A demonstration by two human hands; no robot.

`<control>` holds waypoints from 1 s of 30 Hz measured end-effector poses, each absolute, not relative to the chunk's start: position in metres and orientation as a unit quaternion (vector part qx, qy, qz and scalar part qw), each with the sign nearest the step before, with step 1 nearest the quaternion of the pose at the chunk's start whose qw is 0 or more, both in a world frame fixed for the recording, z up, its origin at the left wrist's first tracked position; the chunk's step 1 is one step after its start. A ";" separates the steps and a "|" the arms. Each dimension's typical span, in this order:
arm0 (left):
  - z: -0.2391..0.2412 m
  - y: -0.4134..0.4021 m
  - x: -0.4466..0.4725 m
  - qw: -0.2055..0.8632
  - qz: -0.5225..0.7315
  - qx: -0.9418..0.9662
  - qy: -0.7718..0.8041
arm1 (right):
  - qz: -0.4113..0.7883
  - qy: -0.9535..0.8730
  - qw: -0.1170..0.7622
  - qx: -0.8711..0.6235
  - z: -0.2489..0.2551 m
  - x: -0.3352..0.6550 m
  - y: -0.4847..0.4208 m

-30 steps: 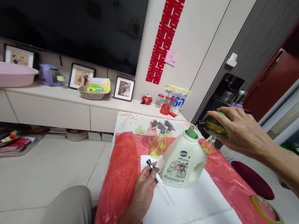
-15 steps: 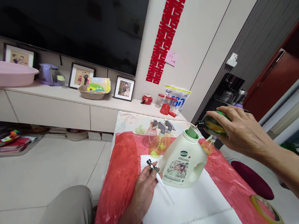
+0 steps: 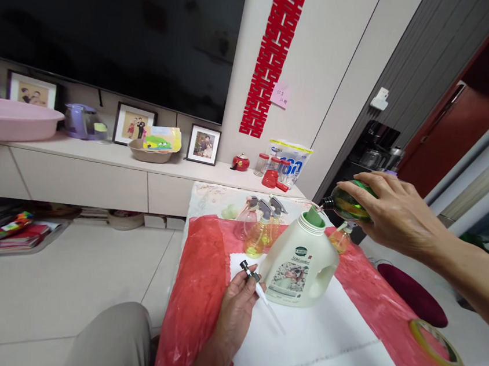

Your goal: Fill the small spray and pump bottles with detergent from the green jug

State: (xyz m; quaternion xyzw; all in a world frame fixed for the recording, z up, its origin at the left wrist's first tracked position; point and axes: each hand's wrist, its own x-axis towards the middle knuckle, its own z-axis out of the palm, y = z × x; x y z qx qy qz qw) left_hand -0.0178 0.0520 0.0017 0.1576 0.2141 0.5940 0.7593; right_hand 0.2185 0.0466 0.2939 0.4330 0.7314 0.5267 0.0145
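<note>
Your right hand (image 3: pixel 394 213) closes round a green bottle (image 3: pixel 349 204), tipped sideways, its neck over the jug (image 3: pixel 299 267) at the hand's 8 o'clock. Your left hand (image 3: pixel 235 313) pinches a pump (image 3: pixel 254 277) over the worktop (image 3: pixel 193 294), at 8 o'clock from the jug. Sprayers (image 3: pixel 259 231) stand at its 11 o'clock.

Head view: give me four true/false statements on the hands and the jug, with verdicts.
1. The right hand holds a small green bottle tipped over, neck toward the top of the white jug. True.
2. The left hand is empty. False: it holds a pump head with a dip tube.
3. The jug stands upright on white paper. True.
4. The spray bottles stand nearer the person than the jug. False: they stand behind it.
</note>
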 end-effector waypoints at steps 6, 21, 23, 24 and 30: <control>0.003 0.052 -0.018 0.765 0.591 0.146 0.211 | 0.527 0.730 0.015 0.436 0.295 0.217 0.047; 0.004 0.052 -0.018 0.766 0.591 0.145 0.208 | 0.537 0.728 0.038 0.424 0.297 0.213 0.048; 0.003 0.052 -0.018 0.764 0.592 0.147 0.209 | 0.536 0.731 0.038 0.420 0.297 0.211 0.047; 0.002 0.052 -0.017 0.764 0.592 0.148 0.209 | 0.536 0.732 0.039 0.419 0.296 0.210 0.047; 0.001 0.052 -0.017 0.757 0.595 0.164 0.213 | 0.533 0.736 0.045 0.414 0.297 0.207 0.046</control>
